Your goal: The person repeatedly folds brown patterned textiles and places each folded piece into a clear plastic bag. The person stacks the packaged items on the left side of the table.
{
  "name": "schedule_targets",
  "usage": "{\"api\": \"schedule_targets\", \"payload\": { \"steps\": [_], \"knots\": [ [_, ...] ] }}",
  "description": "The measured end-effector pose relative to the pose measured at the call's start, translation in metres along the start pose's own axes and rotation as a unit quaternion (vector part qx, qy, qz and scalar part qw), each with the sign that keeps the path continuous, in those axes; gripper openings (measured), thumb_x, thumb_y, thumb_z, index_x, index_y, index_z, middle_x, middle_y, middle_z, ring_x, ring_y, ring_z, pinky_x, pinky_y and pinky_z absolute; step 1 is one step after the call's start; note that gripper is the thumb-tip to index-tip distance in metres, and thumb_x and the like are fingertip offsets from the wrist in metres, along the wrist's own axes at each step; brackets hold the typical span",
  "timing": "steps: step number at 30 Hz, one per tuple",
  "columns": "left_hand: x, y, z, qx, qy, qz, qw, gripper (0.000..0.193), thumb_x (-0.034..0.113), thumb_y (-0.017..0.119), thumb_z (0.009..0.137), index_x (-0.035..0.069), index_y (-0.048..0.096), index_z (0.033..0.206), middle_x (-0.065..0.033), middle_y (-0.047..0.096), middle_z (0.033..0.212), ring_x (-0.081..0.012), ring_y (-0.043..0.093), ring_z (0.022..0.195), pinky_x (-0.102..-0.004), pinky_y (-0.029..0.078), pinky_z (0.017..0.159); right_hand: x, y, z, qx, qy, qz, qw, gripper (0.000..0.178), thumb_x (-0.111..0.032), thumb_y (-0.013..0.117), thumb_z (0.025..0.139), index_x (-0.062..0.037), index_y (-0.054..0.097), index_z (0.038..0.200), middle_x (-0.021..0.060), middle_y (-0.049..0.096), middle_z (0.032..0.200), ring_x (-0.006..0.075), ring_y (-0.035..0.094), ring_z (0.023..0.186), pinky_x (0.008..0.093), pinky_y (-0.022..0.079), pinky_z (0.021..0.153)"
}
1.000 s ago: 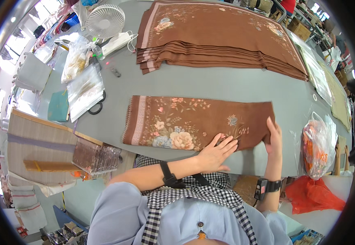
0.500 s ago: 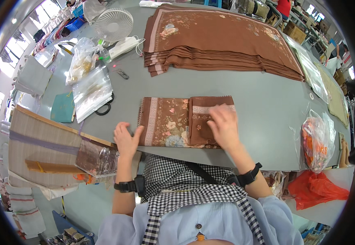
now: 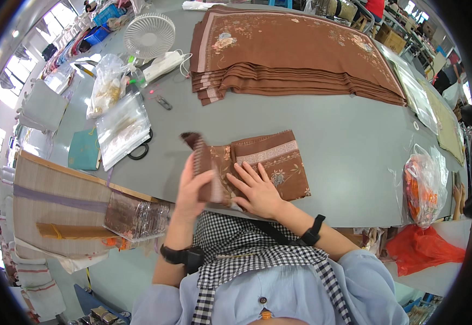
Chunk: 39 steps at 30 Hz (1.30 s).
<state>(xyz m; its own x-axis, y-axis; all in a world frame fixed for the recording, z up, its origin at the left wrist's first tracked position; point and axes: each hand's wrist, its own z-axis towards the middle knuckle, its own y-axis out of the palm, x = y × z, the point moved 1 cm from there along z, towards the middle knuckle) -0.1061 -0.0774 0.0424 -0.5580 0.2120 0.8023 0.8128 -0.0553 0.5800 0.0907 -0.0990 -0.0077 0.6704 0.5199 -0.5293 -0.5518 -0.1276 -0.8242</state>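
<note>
A brown floral cloth (image 3: 293, 157), partly folded, lies on the grey table in front of me. My left hand (image 3: 191, 187) grips its left end and holds that flap up off the table, tilted toward the middle; the flap is blurred by motion. Flat on the folded right part, near its inner edge, rests my right hand (image 3: 260, 192) with fingers spread. Farther back lies a stack of brown floral cloths (image 3: 295, 54), with layered edges toward me.
On the left are a white fan (image 3: 149, 36), clear plastic bags (image 3: 122, 127), black-handled scissors (image 3: 139, 151), a small metal clipper (image 3: 164, 102) and a teal notebook (image 3: 84, 147). Packed cloths (image 3: 133, 216) sit by a wooden board. At right stands a bag of orange items (image 3: 423, 187).
My left hand has taken hold of the cloth's left end and lifted it. My right hand has moved left and pressed down, and the cloth has turned slightly.
</note>
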Motion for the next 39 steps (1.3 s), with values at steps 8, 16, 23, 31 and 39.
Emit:
{"api": "schedule_targets", "payload": {
  "steps": [8, 16, 23, 31, 39],
  "knots": [
    [-0.097, 0.122, 0.038, -0.218, -0.056, 0.367, 0.902, 0.057, 0.015, 0.054, 0.095, 0.002, 0.030, 0.144, -0.0214, 0.054, 0.127, -0.0259, 0.057, 0.112, -0.0353, 0.044, 0.097, 0.051, -0.068, -0.068, 0.244, 0.368, 0.508, 0.739, 0.045, -0.009, 0.052, 0.097, 0.0082, 0.043, 0.137, 0.0160, 0.057, 0.130, 0.0212, 0.056, 0.116, 0.0303, 0.045, 0.097],
    [-0.070, 0.062, 0.066, -0.270, 0.253, 0.761, 0.532, 0.059, 0.038, 0.049, 0.097, 0.003, 0.037, 0.143, -0.0157, 0.041, 0.145, -0.0322, 0.038, 0.134, -0.0478, 0.030, 0.110, 0.108, -0.055, -0.073, 0.213, 0.335, 0.481, 0.782, 0.035, -0.007, 0.049, 0.097, 0.0079, 0.052, 0.129, 0.0107, 0.066, 0.113, 0.0132, 0.060, 0.100, 0.0268, 0.049, 0.085],
    [-0.097, 0.058, 0.011, -0.170, 0.208, 0.713, 0.648, 0.057, 0.038, 0.052, 0.095, 0.005, 0.042, 0.140, -0.0136, 0.038, 0.147, -0.0302, 0.028, 0.141, -0.0530, 0.017, 0.114, 0.075, -0.104, -0.045, 0.229, 0.182, -0.117, 0.949, 0.022, -0.012, 0.065, 0.086, -0.0071, 0.067, 0.107, 0.0129, 0.066, 0.099, 0.0321, 0.063, 0.089, 0.0380, 0.052, 0.075],
    [-0.058, 0.007, 0.017, -0.201, 0.271, 0.683, 0.648, 0.025, 0.011, 0.057, 0.086, 0.016, 0.068, 0.107, -0.0048, 0.058, 0.123, -0.0260, 0.052, 0.120, -0.0498, 0.033, 0.106, 0.052, -0.049, -0.002, 0.114, 0.047, -0.153, 0.981, 0.050, -0.044, 0.073, 0.074, -0.0195, 0.066, 0.117, 0.0097, 0.046, 0.140, 0.0406, 0.029, 0.137, 0.0674, 0.017, 0.106],
    [-0.013, -0.034, 0.067, -0.241, 0.268, 0.619, 0.698, 0.023, 0.013, 0.057, 0.089, 0.010, 0.067, 0.108, -0.0097, 0.060, 0.120, -0.0297, 0.052, 0.117, -0.0420, 0.039, 0.102, 0.067, -0.047, -0.001, 0.033, 0.107, -0.127, 0.985, 0.049, -0.024, 0.067, 0.080, -0.0141, 0.058, 0.127, 0.0135, 0.050, 0.136, 0.0380, 0.038, 0.132, 0.0520, 0.027, 0.108]
  ]
}}
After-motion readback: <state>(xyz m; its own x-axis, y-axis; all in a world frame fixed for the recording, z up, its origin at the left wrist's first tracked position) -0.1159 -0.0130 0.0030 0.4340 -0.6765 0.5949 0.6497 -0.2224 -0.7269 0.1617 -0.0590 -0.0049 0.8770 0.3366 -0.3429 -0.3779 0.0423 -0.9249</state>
